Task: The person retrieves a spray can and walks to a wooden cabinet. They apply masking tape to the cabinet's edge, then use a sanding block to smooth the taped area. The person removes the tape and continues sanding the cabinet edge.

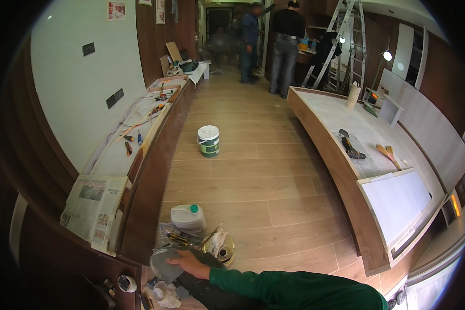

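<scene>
My right hand, at the end of a green sleeve, has its fingers bent over a grey piece by my dark-trousered leg. My left hand is out of view. Just beyond are a white jug with a green cap, crumpled plastic with yellow-handled tools and a round tin. Below lie a crumpled white item and a small white container.
A long ledge with tools and newspaper runs left. A wooden platform on the right bears a drill and brushes. A bucket stands between them. Two people and ladders are at the back.
</scene>
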Demonstrator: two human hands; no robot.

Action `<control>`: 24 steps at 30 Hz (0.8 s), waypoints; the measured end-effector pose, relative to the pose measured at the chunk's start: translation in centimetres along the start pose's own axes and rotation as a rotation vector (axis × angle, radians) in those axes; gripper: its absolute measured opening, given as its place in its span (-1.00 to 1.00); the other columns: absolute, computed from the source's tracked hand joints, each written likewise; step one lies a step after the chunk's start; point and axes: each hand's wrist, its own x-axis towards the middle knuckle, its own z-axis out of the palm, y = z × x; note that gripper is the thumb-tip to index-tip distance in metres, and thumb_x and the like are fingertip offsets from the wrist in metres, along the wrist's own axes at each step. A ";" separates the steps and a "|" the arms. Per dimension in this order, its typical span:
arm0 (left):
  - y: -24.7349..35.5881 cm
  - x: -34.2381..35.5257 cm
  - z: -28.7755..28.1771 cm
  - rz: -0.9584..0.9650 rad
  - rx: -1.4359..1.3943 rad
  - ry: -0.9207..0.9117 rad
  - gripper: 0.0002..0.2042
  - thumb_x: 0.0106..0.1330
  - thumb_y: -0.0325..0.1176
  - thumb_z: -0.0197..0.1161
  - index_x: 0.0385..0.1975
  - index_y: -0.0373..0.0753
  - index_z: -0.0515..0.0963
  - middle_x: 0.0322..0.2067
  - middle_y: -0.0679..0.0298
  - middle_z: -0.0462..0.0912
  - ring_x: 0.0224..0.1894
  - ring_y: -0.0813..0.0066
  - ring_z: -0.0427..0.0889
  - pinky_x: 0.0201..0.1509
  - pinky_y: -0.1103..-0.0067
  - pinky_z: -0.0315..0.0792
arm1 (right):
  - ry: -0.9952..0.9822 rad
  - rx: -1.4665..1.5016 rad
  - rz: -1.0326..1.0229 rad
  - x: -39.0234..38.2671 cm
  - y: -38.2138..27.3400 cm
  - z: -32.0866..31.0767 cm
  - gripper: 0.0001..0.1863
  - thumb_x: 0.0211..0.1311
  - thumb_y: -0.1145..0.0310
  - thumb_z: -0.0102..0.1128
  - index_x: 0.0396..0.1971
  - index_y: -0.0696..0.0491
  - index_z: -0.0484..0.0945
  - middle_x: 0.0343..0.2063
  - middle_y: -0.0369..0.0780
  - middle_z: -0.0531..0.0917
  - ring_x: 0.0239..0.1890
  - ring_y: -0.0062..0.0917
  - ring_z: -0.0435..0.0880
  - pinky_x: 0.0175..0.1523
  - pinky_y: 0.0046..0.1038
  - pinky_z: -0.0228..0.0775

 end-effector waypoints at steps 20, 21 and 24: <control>1.6 -3.5 -1.3 -0.027 0.129 0.075 -0.66 0.19 0.00 0.41 -0.38 -0.19 0.79 -0.40 -0.05 0.75 -0.26 -0.04 0.75 -0.12 0.20 0.60 | 0.045 0.007 -0.013 -0.1 1.0 -0.3 -0.64 0.32 0.32 0.36 0.00 0.24 0.63 -0.14 -0.21 0.75 -0.16 -0.58 0.70 -0.01 -0.52 0.50; 1.6 -3.6 -1.4 -0.022 0.133 0.069 -0.67 0.20 0.01 0.40 -0.38 -0.17 0.79 -0.38 -0.06 0.75 -0.25 -0.04 0.75 -0.12 0.20 0.60 | 0.042 0.003 -0.013 0.1 1.1 -0.3 -0.64 0.33 0.31 0.34 0.01 0.23 0.63 -0.14 -0.22 0.75 -0.15 -0.59 0.69 -0.01 -0.52 0.49; 1.2 -4.4 -1.6 -0.036 0.113 0.081 -0.71 0.14 -0.09 0.40 -0.42 -0.22 0.77 -0.43 -0.02 0.74 -0.33 0.03 0.72 -0.18 0.25 0.58 | -0.002 0.022 -0.011 0.6 1.6 -0.3 -0.40 0.22 0.25 0.45 0.10 0.40 0.51 -0.07 -0.07 0.72 -0.05 -0.45 0.71 0.08 -0.46 0.53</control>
